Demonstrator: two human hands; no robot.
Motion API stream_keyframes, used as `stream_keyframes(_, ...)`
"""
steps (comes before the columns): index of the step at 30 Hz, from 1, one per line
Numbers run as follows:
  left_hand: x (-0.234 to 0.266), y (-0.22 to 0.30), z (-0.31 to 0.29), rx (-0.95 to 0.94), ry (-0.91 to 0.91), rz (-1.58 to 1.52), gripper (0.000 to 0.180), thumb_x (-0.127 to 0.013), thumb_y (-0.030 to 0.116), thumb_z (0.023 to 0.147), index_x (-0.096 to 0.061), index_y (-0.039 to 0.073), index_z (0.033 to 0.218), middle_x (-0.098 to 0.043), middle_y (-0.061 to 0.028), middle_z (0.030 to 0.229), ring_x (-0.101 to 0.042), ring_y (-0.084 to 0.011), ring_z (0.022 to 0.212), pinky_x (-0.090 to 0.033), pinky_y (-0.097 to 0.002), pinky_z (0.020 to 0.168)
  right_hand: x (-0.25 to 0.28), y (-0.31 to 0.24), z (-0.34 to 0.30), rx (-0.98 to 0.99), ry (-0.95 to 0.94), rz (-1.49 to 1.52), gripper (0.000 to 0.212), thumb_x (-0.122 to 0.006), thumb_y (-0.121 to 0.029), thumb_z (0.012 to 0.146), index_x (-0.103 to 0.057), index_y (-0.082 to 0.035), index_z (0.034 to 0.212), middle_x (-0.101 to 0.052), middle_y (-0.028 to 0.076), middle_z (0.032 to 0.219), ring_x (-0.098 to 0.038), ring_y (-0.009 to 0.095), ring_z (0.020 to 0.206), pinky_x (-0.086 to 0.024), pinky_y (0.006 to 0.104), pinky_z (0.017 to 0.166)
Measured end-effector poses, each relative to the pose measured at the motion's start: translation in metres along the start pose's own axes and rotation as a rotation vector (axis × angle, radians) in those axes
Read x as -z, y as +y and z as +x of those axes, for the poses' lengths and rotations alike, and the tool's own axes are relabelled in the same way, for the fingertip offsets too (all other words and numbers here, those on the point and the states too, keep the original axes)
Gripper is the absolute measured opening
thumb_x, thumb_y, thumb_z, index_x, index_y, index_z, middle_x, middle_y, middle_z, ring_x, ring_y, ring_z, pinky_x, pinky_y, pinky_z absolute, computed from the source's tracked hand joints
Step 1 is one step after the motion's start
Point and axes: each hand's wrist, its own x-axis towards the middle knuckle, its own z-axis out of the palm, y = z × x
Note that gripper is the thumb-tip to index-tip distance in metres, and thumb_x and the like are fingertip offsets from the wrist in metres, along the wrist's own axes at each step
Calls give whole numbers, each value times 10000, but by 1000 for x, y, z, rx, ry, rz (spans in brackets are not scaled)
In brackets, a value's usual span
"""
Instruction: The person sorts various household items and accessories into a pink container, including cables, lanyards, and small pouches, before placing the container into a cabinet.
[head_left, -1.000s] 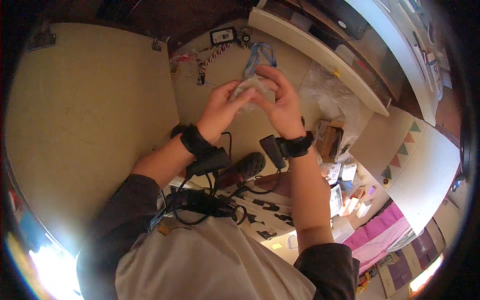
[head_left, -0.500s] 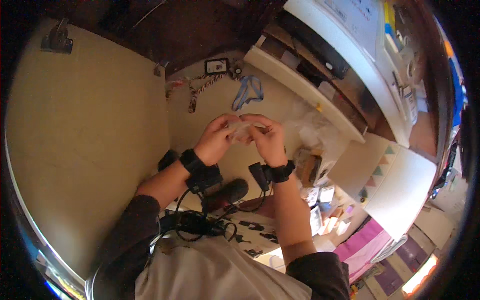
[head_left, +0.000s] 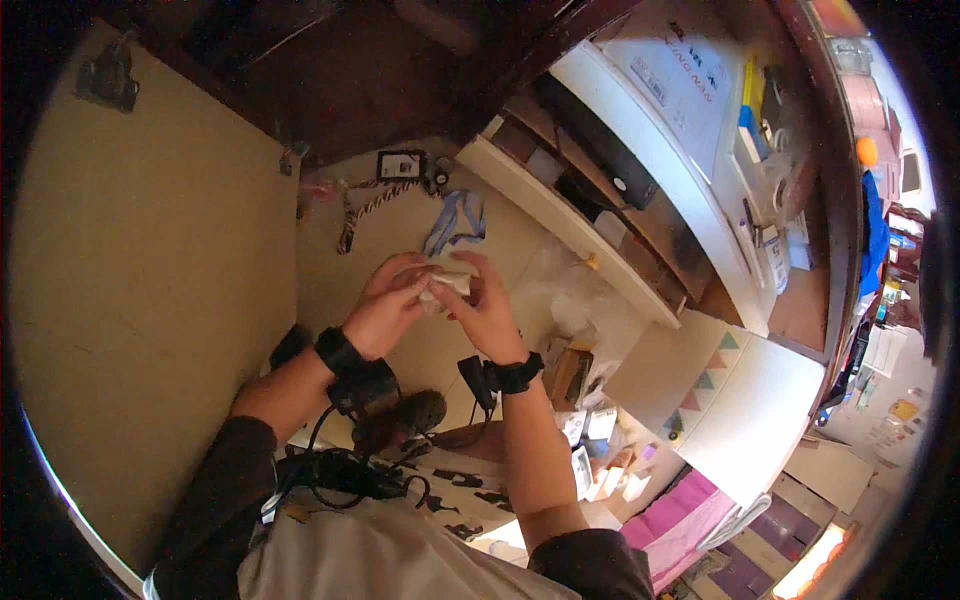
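Note:
A crumpled, thin white piece (head_left: 452,284), tissue-like or soft plastic, is held up in front of me between both hands. My left hand (head_left: 388,308) pinches it from the left, thumb on the near side. My right hand (head_left: 488,315) grips the other side, with its thumb on the piece and its forefinger arched over the top. The two hands almost meet, and their fingers partly cover the piece. Beyond them on the pale floor lies a blue strap (head_left: 458,222), beside a twisted striped cord (head_left: 385,202) and a black-framed card holder (head_left: 401,165).
A tall beige panel (head_left: 160,290) rises close on my left. Open white-edged drawers (head_left: 570,235) stick out at the right, over a clear plastic bag (head_left: 560,290). A white cabinet with coloured triangles (head_left: 740,400) stands nearer, with small boxes (head_left: 600,425) beside it.
The whole view has shifted, so hands and surroundings sit further left. My right forefinger is raised and arched, and more of the white piece shows between my hands, bunched up.

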Motion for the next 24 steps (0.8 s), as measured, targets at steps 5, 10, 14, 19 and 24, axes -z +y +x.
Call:
stream_keyframes(5, -1, 2, 2, -97, 54, 203, 265, -507, 62, 891, -468, 73, 1153, -554, -65, 1134, -512, -164, 1062, -424, -301, 880, 10, 3, 9, -18, -26, -289, 194, -640, -158, 840, -587, 28, 860, -601, 78, 701, -561, 138, 597, -448, 267, 553)
stream_keyframes(10, 8, 0, -9, -57, 171, 392, 230, -482, 151, 907, -499, 103, 1131, -560, -27, 1132, -508, -136, 1047, -402, -280, 867, 59, -9, 39, 197, 457, -762, 214, -642, -228, 803, -615, -20, 845, -553, 167, 638, -547, 284, 577, -417, 354, 527)
stream_keyframes(14, -2, -7, -6, -21, 86, 419, 224, -453, 216, 917, -522, 122, 1109, -577, -3, 1087, -513, -117, 1001, -403, -263, 819, 87, -31, 97, 365, 636, -918, 232, -642, -227, 782, -626, -47, 927, -618, 170, 749, -604, 329, 704, -477, 384, 608)
stream_keyframes(19, -8, -9, -11, 82, 23, 336, 215, -433, 227, 929, -524, 122, 1093, -588, -3, 1054, -519, -117, 970, -406, -268, 794, 74, -17, 155, 160, 517, -1219, 362, -648, -232, 751, -563, -68, 1063, -631, 144, 936, -608, 330, 866, -508, 433, 695)
stream_keyframes(24, -10, -12, -8, 56, 0, 392, 232, -386, 240, 944, -522, 118, 1087, -600, -19, 1022, -533, -125, 926, -414, -270, 777, 51, 11, 154, 192, 564, -1328, 591, -527, -366, 841, -395, 0, 1286, -646, 182, 940, -624, 325, 854, -481, 463, 786)
